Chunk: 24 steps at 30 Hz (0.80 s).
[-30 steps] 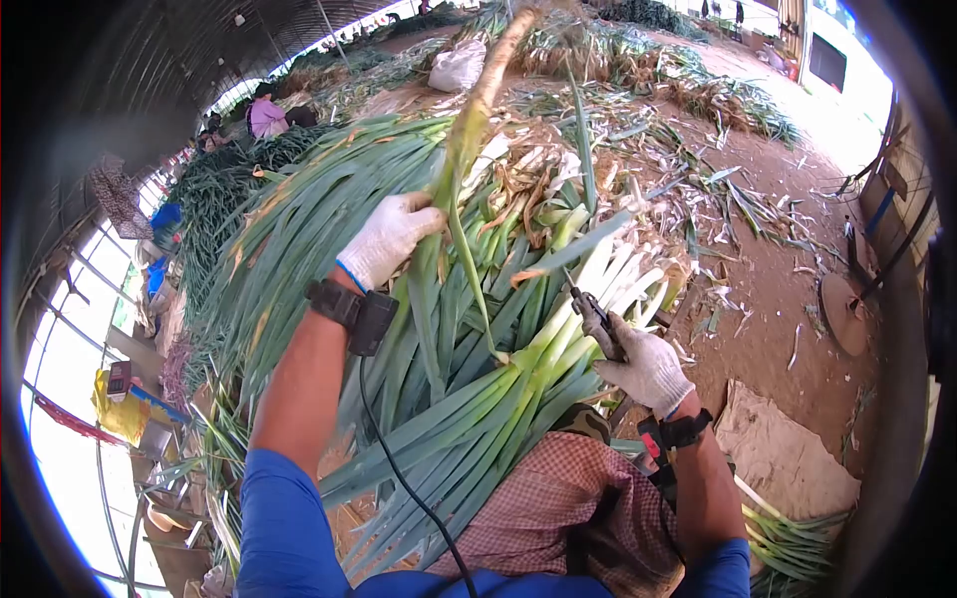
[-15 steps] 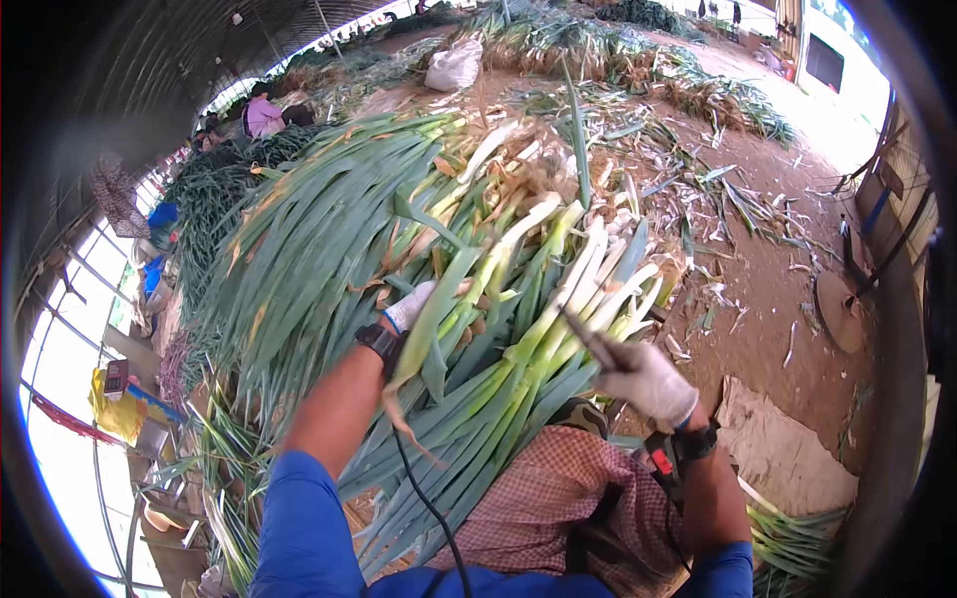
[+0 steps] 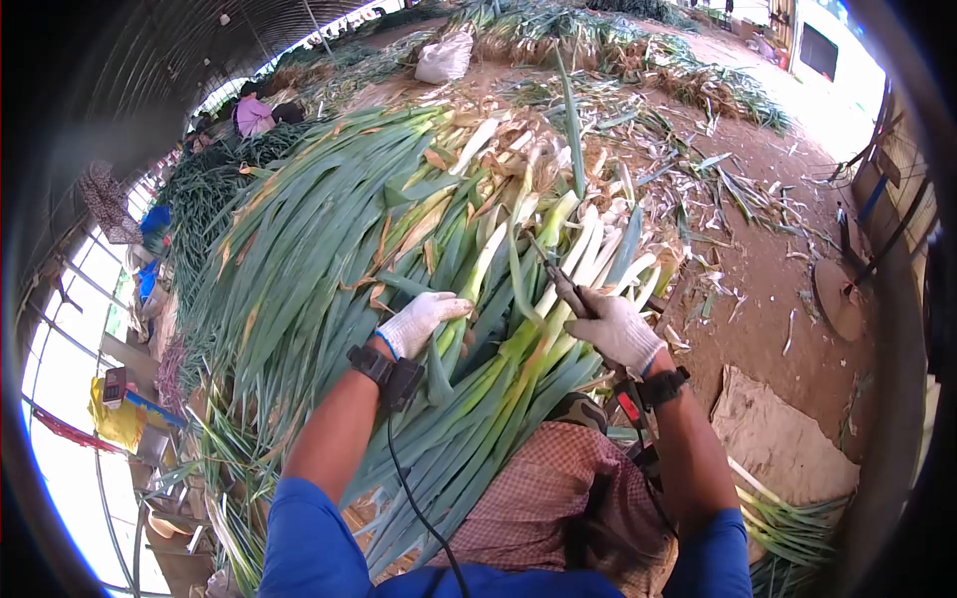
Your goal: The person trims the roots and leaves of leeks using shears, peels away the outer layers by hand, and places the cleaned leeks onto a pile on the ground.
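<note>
While on leeks — left hand flat

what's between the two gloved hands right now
In the head view, green and pale leek stalks of the pile fill the gap between the left hand and the right hand, which grips a dark tool.

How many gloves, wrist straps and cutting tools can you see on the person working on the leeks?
Gloves: 2, on the left hand and the right hand
Wrist straps: 2, the left strap and the right strap
Cutting tools: 1, the cutter in the right hand
Total: 5
</note>
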Available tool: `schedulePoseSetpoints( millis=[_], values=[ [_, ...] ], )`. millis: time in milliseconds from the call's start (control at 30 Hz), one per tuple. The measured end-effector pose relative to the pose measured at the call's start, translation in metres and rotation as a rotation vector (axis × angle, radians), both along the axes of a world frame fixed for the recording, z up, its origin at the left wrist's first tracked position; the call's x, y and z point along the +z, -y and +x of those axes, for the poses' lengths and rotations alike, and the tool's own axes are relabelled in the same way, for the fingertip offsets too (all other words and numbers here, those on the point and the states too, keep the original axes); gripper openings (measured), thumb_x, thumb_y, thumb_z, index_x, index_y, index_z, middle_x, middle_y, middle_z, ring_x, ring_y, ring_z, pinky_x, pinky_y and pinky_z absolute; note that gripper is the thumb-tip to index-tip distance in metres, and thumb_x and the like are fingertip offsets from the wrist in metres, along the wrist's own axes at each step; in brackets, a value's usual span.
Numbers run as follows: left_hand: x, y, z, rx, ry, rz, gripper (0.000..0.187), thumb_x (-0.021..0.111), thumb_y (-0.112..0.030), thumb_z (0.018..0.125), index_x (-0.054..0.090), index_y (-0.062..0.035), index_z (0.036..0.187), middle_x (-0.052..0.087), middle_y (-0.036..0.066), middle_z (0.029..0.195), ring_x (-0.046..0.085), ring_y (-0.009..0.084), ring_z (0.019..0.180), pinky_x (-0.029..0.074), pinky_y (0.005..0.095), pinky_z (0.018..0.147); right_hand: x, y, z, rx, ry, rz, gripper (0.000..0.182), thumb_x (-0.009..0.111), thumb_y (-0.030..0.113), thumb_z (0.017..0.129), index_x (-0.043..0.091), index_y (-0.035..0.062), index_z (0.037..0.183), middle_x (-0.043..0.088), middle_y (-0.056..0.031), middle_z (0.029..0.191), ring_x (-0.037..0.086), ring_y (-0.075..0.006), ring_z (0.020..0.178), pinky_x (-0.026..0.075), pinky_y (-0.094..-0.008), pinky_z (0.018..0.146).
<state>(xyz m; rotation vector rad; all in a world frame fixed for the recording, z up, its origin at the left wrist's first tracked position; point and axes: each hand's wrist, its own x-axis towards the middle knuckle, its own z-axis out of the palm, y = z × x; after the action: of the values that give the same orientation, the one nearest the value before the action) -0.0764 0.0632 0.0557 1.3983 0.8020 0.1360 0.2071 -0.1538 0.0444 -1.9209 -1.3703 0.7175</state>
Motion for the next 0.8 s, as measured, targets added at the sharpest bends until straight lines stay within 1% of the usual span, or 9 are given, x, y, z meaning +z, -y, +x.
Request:
schedulePoseSetpoints(
  millis=[100, 233, 367, 467, 567, 633, 700, 733, 800],
  values=[
    [0.005, 0.012, 0.003, -0.001, -0.021, 0.025, 0.038, 0.071, -0.032, 0.104, 0.069, 0.0032, 0.119, 0.076, 0.018, 0.091, 0.076, 0.026, 0.069, 0.061, 0.0366, 0.065, -0.015, -0.026, 0.012, -0.032, 0.035, 0.082, 0.043, 0.072, 0.038, 0.089, 0.066, -0.0028, 0.1, 0.067, -0.0218, 0.082, 0.07, -0.0328, 0.08, 0.055, -0.0446, 0.079],
    [0.0, 0.014, 0.003, 0.004, -0.03, 0.049, 0.036, 0.072, -0.029, 0.104, 0.07, 0.0033, 0.12, 0.077, 0.013, 0.096, 0.077, 0.0249, 0.079, 0.063, 0.0372, 0.068, -0.006, -0.04, 0.017, -0.101, -0.034, -0.034, 0.046, 0.071, 0.039, 0.089, 0.069, -0.003, 0.108, 0.069, -0.0217, 0.084, 0.071, -0.0353, 0.081, 0.055, -0.0463, 0.081],
    [-0.016, 0.007, -0.002, -0.048, -0.034, 0.132, 0.035, 0.073, -0.028, 0.104, 0.072, 0.0034, 0.119, 0.077, 0.008, 0.099, 0.075, 0.019, 0.087, 0.061, 0.0331, 0.074, -0.013, -0.046, 0.018, -0.095, -0.077, 0.017, 0.049, 0.07, 0.041, 0.09, 0.069, -0.003, 0.112, 0.068, -0.0189, 0.081, 0.07, -0.0317, 0.08, 0.055, -0.0438, 0.08],
    [-0.016, 0.005, -0.004, -0.058, -0.053, 0.28, 0.035, 0.074, -0.028, 0.104, 0.075, 0.0043, 0.117, 0.077, 0.005, 0.099, 0.071, 0.0133, 0.088, 0.057, 0.0289, 0.078, -0.021, -0.045, 0.015, 0.015, -0.072, 0.079, 0.047, 0.07, 0.04, 0.091, 0.069, -0.0025, 0.112, 0.067, -0.0162, 0.08, 0.068, -0.0267, 0.077, 0.055, -0.0414, 0.077],
    [0.002, 0.007, -0.003, -0.026, -0.053, 0.397, 0.037, 0.075, -0.03, 0.103, 0.076, 0.0063, 0.112, 0.076, 0.005, 0.099, 0.068, 0.0103, 0.089, 0.053, 0.0282, 0.079, -0.022, -0.035, 0.02, -0.14, -0.24, 0.09, 0.037, 0.074, 0.03, 0.096, 0.071, -0.0032, 0.112, 0.063, -0.0015, 0.079, 0.059, -0.0114, 0.071, 0.048, -0.0315, 0.066],
    [0.018, 0.005, -0.002, -0.024, -0.171, 0.596, 0.036, 0.076, -0.029, 0.1, 0.076, 0.0062, 0.107, 0.075, 0.008, 0.095, 0.067, 0.0125, 0.086, 0.052, 0.0314, 0.077, -0.01, -0.026, 0.032, -0.178, -0.192, 0.059, 0.047, 0.076, 0.029, 0.096, 0.071, -0.0025, 0.131, 0.067, 0.0004, 0.087, 0.059, -0.0098, 0.072, 0.05, -0.029, 0.067],
    [0.024, 0.003, 0.004, -0.071, -0.242, 1.075, 0.034, 0.076, -0.028, 0.098, 0.075, 0.0056, 0.104, 0.073, 0.009, 0.091, 0.067, 0.0137, 0.084, 0.051, 0.0332, 0.076, 0.002, -0.008, 0.019, -0.099, -0.243, 0.065, 0.054, 0.077, 0.03, 0.095, 0.069, -0.0026, 0.138, 0.069, -0.0004, 0.091, 0.062, -0.0118, 0.075, 0.052, -0.0307, 0.071],
    [0.026, 0.002, 0.009, -0.101, -0.278, 1.312, 0.033, 0.076, -0.027, 0.097, 0.074, 0.0053, 0.102, 0.072, 0.009, 0.089, 0.066, 0.0143, 0.084, 0.051, 0.034, 0.075, -0.011, -0.003, 0.017, -0.069, -0.189, 0.136, 0.055, 0.077, 0.03, 0.094, 0.069, 0.0003, 0.14, 0.072, -0.0046, 0.093, 0.067, -0.0162, 0.079, 0.055, -0.0334, 0.077],
    [0.033, 0.006, 0.023, -0.08, -0.249, 1.213, 0.033, 0.075, -0.027, 0.095, 0.074, 0.0045, 0.101, 0.071, 0.011, 0.085, 0.067, 0.0187, 0.08, 0.051, 0.0363, 0.074, -0.017, 0.011, 0.033, -0.194, 0.009, 0.037, 0.055, 0.074, 0.035, 0.092, 0.07, 0.0045, 0.137, 0.076, -0.0152, 0.099, 0.073, -0.0293, 0.088, 0.057, -0.0414, 0.085]
  ],
)
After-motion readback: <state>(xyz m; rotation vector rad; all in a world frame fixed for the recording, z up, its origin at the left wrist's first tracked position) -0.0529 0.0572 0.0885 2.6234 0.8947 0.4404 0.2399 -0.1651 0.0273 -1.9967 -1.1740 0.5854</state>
